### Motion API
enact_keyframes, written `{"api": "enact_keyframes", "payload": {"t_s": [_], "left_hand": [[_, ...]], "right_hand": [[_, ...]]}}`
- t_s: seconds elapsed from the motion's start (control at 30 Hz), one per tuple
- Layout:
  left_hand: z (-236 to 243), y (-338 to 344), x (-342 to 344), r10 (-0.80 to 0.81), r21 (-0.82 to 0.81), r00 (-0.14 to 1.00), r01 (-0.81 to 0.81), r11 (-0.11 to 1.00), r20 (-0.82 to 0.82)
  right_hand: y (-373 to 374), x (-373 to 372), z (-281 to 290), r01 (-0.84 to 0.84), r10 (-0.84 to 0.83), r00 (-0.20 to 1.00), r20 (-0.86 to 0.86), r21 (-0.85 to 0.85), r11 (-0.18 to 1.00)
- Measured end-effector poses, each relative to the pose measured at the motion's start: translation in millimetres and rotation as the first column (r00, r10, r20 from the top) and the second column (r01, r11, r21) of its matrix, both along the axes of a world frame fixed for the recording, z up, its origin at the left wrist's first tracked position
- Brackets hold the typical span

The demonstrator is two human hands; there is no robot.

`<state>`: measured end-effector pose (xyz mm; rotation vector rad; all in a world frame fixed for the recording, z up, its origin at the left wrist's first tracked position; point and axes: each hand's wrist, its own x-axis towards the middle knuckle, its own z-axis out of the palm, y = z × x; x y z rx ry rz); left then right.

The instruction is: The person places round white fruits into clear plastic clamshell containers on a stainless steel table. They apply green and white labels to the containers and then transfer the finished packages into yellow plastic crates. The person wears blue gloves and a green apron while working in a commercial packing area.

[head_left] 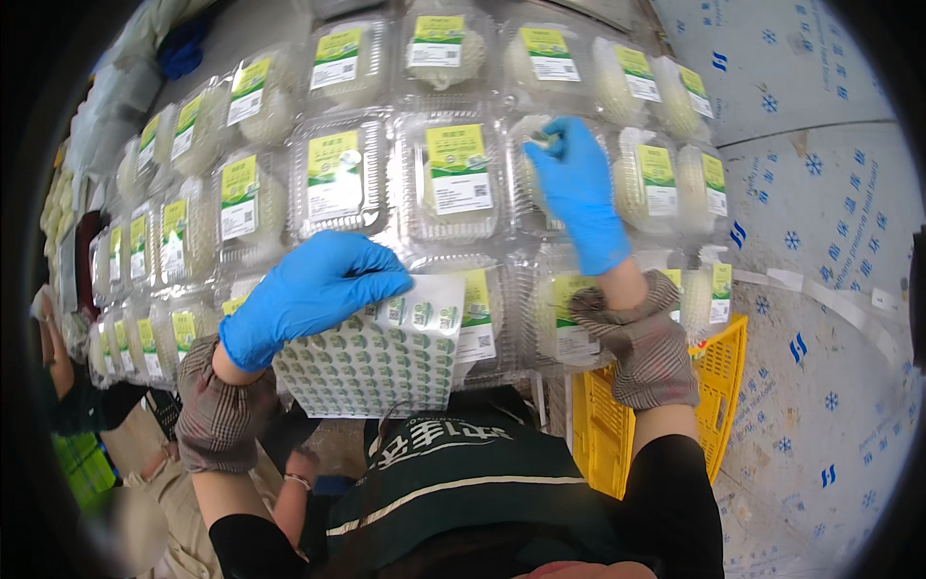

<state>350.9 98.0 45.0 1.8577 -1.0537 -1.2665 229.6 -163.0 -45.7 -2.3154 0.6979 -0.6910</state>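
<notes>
My left hand (313, 294), in a blue glove, pinches the upper edge of a white sheet of small round green stickers (381, 362), which hangs toward me. Over a clear plastic clamshell box (524, 198) in the middle row, my right hand (577, 188), also blue-gloved, has its thumb and fingers drawn together. A small greenish bit shows at those fingertips; I cannot tell if it is a sticker or part of the box's label. Beside it to the left sits another clamshell (453, 179) with a green-and-white label over pale, rounded contents.
Several labelled clamshells (333, 179) stand in rows across the table. A yellow plastic crate (719, 396) is below the table's near right edge. Printed white panels (810, 241) lie to the right. Another person's arm (294, 497) shows at lower left; a blue glove (181, 48) lies at far left.
</notes>
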Motion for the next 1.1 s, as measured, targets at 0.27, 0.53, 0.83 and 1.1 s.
{"api": "enact_keyframes", "payload": {"t_s": [0.27,0.53,0.83,1.1], "left_hand": [[3,-53,-9,-0.082,-0.215,0.989,0.108,0.971,0.127],[-7,-119,-29,-0.165,-0.172,0.959,0.207,0.963,0.230],[7,-159,-55,-0.237,-0.156,0.950,0.271,0.950,0.205],[7,-181,-63,-0.354,-0.218,0.872,0.438,0.872,0.337]], "right_hand": [[-62,-55,9,0.080,-0.066,0.985,-0.158,0.083,0.993],[33,-101,74,-0.366,0.352,0.923,0.153,0.078,0.927],[10,-136,44,-0.156,0.025,0.982,0.189,0.720,0.676],[-25,-146,71,-0.300,0.304,0.953,0.008,-0.145,0.943]]}}
